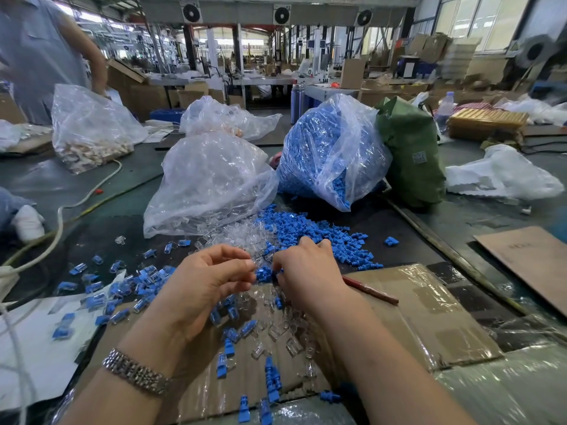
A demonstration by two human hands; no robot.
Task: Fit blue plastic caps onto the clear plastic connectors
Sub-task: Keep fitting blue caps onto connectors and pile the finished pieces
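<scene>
The left hand (202, 280) and right hand (303, 268) meet above the flat taped cardboard sheet (429, 317), curled fingers pinching one small ribbed blue plastic cap (264, 275); glossy clear plastic connectors (291, 335) lie scattered beneath on the surface.

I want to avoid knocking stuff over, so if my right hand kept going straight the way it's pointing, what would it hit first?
The right hand points forward and slightly left, so it would likely meet the loose pile of clear connectors and blue caps first, then the clear bag of connectors. Depth is hard to judge here.
</scene>
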